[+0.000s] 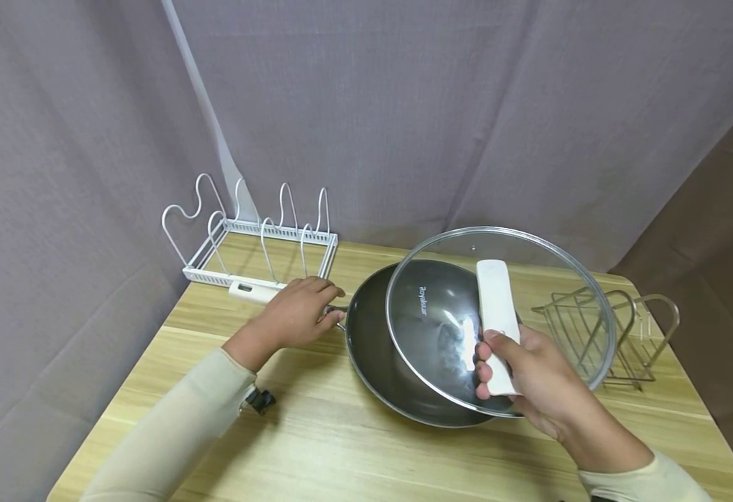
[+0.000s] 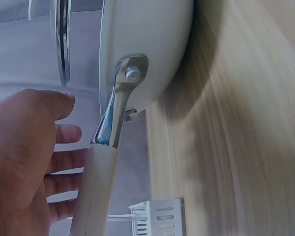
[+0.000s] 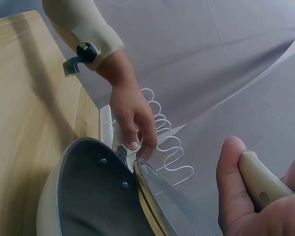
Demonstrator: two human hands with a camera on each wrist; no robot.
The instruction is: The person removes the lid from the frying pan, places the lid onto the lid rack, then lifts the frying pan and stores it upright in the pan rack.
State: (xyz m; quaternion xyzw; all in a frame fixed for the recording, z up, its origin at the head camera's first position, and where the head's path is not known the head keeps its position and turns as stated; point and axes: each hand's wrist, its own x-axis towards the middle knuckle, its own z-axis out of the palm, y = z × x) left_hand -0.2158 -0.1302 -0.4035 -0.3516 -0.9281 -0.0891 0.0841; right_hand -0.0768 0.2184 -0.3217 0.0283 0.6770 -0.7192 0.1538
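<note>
A dark-lined frying pan (image 1: pixel 372 355) with a pale handle (image 1: pixel 253 291) sits on the table, its handle pointing left. My left hand (image 1: pixel 300 312) is over that handle, palm down. In the left wrist view its loosely bent fingers (image 2: pixel 64 184) lie beside the handle (image 2: pixel 96 182) without closing round it. My right hand (image 1: pixel 545 380) grips the white handle (image 1: pixel 494 296) of a clear glass lid (image 1: pixel 435 254). The lid is tilted over the right part of the pan; in the right wrist view its rim (image 3: pixel 150 201) is close to the pan's rim, and contact is unclear.
A white wire rack (image 1: pixel 206 275) with upright loops stands at the back left, just behind the pan handle. To the right is a metal wire rack (image 1: pixel 645 348), partly seen through the lid. Grey curtain (image 1: pixel 353 125) hangs behind the wooden table (image 1: pixel 341 467).
</note>
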